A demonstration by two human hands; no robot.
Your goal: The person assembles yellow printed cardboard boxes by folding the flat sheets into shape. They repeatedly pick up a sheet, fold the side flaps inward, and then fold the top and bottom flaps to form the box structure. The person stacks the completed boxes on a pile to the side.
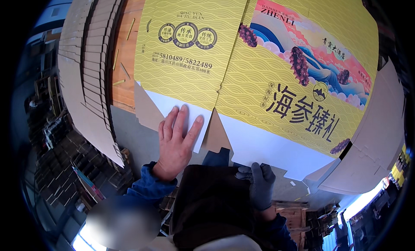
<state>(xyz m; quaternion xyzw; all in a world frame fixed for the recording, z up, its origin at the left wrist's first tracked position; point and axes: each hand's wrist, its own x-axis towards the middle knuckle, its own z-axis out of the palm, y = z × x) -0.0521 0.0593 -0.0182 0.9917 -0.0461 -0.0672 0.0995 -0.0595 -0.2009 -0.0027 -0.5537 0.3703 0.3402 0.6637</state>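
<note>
Sheet, yellow printed card w/ white flaps, lies to the right of the bare part of the table; its flaps reach past the near edge of this part, w/ brown board under. I judge it light for its size, fairly stiff but bending at creases; the printed face is prob. a bit slippery, and flap corners may crumple. Best hold: both near flaps, one per hand, approx. same distance from the middle crease. Flaps point to the person; print reads upright, sloping down to the right. Long axis seems L–R, but the far side is cut off, so not sure. L hand, bare, is spread flat on the left flap, not gripping. R hand, gloved, has bent fingers at the right flap's near edge; cannot tell if it pinches.
</note>
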